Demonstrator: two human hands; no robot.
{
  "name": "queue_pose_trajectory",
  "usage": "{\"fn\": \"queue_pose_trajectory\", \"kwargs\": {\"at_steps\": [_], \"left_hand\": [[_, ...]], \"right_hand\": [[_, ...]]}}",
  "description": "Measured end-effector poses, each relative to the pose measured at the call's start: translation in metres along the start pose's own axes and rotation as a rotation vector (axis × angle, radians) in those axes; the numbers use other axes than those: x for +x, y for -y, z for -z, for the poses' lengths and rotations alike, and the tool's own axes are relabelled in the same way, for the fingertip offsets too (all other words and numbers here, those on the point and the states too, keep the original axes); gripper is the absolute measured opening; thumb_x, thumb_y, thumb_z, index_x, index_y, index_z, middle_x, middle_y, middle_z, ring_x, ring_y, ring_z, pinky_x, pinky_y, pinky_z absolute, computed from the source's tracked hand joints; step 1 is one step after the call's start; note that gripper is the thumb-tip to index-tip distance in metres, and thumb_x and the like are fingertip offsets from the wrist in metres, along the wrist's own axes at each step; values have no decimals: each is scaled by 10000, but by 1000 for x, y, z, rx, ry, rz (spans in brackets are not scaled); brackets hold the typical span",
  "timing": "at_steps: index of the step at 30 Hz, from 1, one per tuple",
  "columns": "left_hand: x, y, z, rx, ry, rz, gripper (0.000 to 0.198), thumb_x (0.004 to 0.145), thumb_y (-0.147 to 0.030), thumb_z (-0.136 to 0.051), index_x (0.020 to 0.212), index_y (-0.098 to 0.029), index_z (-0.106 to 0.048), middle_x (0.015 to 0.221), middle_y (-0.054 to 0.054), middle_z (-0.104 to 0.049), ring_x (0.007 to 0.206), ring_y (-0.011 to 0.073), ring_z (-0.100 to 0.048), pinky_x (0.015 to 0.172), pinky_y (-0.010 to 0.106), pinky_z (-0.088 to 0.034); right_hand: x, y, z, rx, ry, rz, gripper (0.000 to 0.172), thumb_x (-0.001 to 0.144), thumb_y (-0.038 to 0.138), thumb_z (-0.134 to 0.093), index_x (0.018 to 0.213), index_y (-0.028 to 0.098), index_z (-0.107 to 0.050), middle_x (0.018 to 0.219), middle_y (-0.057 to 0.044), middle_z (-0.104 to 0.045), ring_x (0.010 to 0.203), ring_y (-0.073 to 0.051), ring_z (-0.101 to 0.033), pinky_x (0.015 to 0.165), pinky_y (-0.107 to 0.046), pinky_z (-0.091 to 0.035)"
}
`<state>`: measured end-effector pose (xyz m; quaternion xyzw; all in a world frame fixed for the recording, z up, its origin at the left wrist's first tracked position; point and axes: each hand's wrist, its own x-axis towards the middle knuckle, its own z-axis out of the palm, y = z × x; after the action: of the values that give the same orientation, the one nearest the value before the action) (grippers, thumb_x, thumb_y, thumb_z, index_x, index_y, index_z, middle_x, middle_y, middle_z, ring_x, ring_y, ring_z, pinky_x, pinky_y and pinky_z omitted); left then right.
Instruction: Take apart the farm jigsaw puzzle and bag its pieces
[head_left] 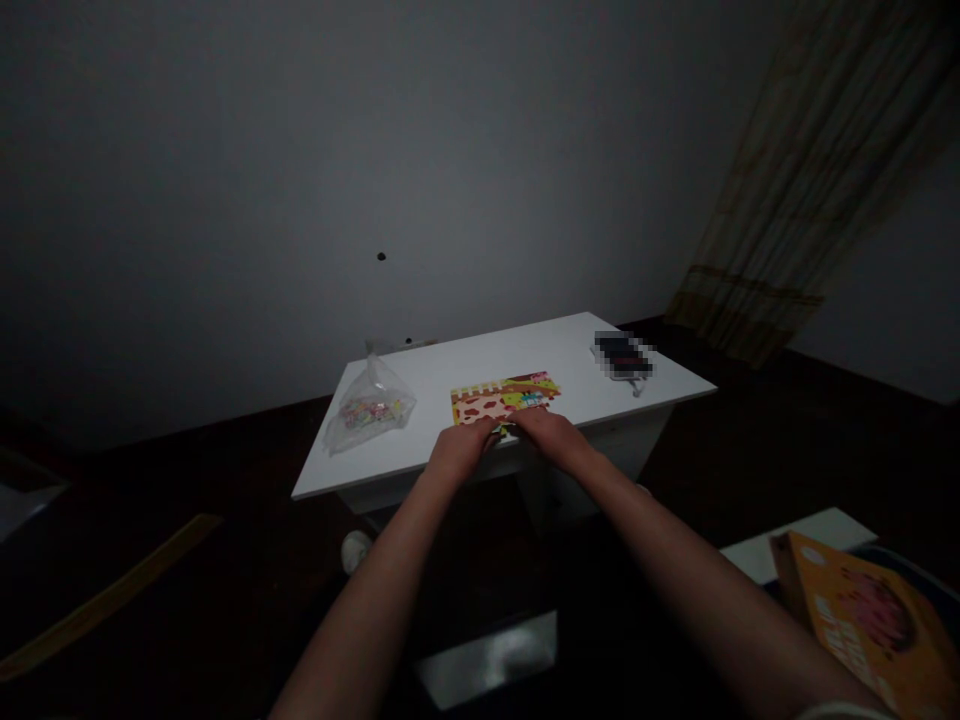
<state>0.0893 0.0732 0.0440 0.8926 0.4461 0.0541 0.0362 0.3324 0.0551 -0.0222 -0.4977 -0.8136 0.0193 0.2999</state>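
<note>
A colourful jigsaw puzzle lies flat on a small white table, near its front edge. My left hand and my right hand rest side by side on the puzzle's near edge, fingers bent and pressed down onto it. Whether a loose piece sits under the fingertips is hidden. A clear plastic bag with small coloured pieces inside lies on the table to the left of my left hand.
A dark blurred object sits at the table's far right corner. An orange box lies on the floor at the lower right, beside a white board. A curtain hangs at the right. The room is dim, with dark floor around the table.
</note>
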Motion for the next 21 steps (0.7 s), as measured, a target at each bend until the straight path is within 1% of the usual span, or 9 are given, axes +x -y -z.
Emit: {"fn": "queue_pose_trajectory", "kwargs": {"at_steps": [2,4,7,9,11,14,17,21], "left_hand": [[2,-1,5,18,5,15,400,1167,-477,-503,1473,-311,-700,1361,101,-812,1196,316,-791,981,387,-587],[3,-1,5,18,-9,28,396,1171,-477,-489,1435,-288,-715,1312,119,-824,1166,319,-797,963,383,-585],[7,1,0,-3,-64,95,407,1171,-465,-483,1479,-290,-683,1297,129,-825,1135,329,-803,949,388,-582],[10,3,-5,-28,-116,151,427,1174,-460,-466,1517,-285,-651,1308,140,-820,1122,339,-805,939,396,-581],[16,5,-8,-65,-166,196,426,1179,-442,-450,1520,-271,-641,1303,148,-819,1116,338,-805,938,394,-577],[23,9,-9,-126,-229,233,400,1176,-404,-470,1501,-250,-644,1289,152,-822,1134,324,-803,964,379,-569],[26,13,-13,-182,-261,211,367,1168,-370,-502,1471,-240,-664,1322,147,-815,1166,316,-797,994,375,-571],[26,18,-24,-252,-277,86,359,1140,-345,-575,1467,-238,-676,1412,139,-782,1227,308,-778,1050,392,-581]], "right_hand": [[12,2,6,8,4,-45,283,1093,211,-582,1305,235,-769,1288,-123,-815,1156,-293,-767,977,-389,-586],[24,1,10,34,-11,-79,246,1107,237,-577,1259,221,-769,1242,-134,-818,1115,-295,-762,955,-385,-567],[38,-4,10,100,-68,-114,261,1108,230,-552,1244,214,-774,1268,-151,-810,1165,-303,-742,1011,-403,-548],[45,-8,6,144,-115,-165,286,1112,233,-533,1260,209,-776,1298,-149,-805,1210,-298,-731,1059,-406,-535],[53,-11,2,168,-143,-247,299,1116,250,-524,1257,195,-782,1284,-143,-811,1198,-293,-735,1062,-400,-534],[63,-9,-4,172,-143,-349,309,1124,283,-525,1222,179,-799,1217,-140,-826,1139,-290,-748,1025,-385,-538],[72,-5,-8,157,-141,-389,317,1136,306,-523,1211,175,-802,1202,-140,-828,1123,-282,-749,996,-357,-529],[78,-7,-15,146,-138,-405,312,1146,321,-522,1210,175,-790,1231,-152,-819,1120,-278,-741,983,-343,-514]]}}
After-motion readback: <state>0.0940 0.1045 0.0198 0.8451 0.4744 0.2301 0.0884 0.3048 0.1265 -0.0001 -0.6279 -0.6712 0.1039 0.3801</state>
